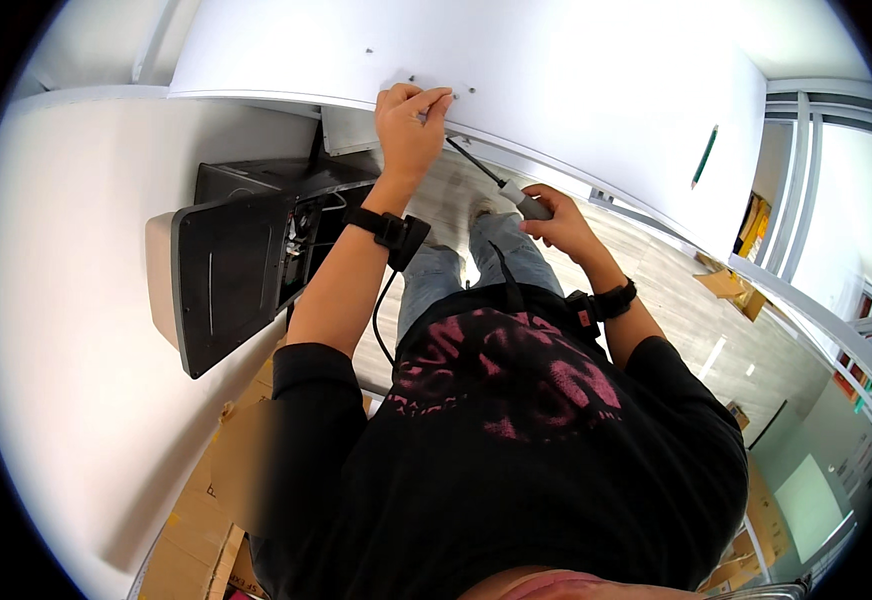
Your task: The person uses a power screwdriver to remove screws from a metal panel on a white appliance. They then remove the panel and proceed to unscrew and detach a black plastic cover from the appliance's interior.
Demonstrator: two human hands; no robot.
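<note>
My left hand [411, 130] is over the near edge of the white tabletop [576, 85], fingers bent and thumb pressed to fingertip in a pinch. Whatever it may hold is too small to make out. Around those fingertips lie several tiny dark pieces that look like screws [472, 90]. Below the table edge, my right hand [559, 225] grips a screwdriver [513, 191] by its grey handle. The dark shaft slants up and left, its tip close to the table edge beside my left hand.
A dark green pencil [704, 157] lies toward the tabletop's right end. On the left, a black office machine-like unit [231, 275] with an opened side stands by the white wall. Cardboard [196, 530] fills the lower left, and an opened carton [736, 290] sits right on the floor.
</note>
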